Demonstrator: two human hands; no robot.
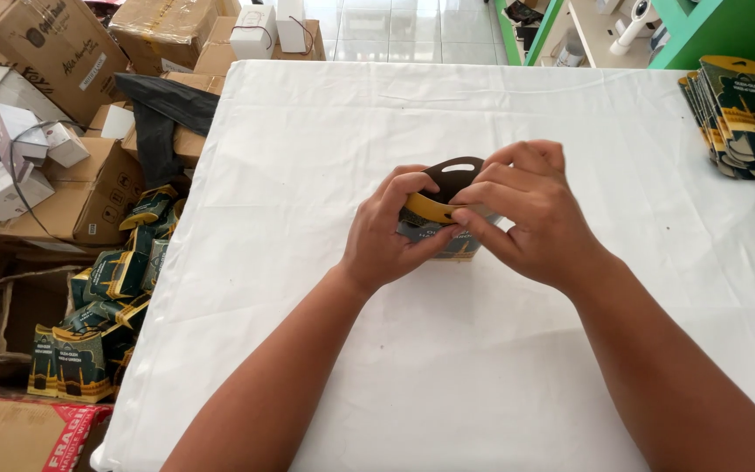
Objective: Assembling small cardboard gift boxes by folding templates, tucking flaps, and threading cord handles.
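A small printed carton (dark, with a yellow band) is held closed in the grip of the left hand and right hand, just above the white surface.

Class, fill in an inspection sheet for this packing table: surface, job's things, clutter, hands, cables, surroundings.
Surface: table under a white cloth, faintly creased.
Job's things: small dark and yellow carton with a slotted handle tab, held at the table's middle.
Clutter: stack of flat cartons at the right edge.
Hands: left hand and right hand both grip the carton.
Cables: nothing seen.
Surroundings: brown boxes, small white boxes and a pile of finished cartons on the floor to the left; green shelving behind.
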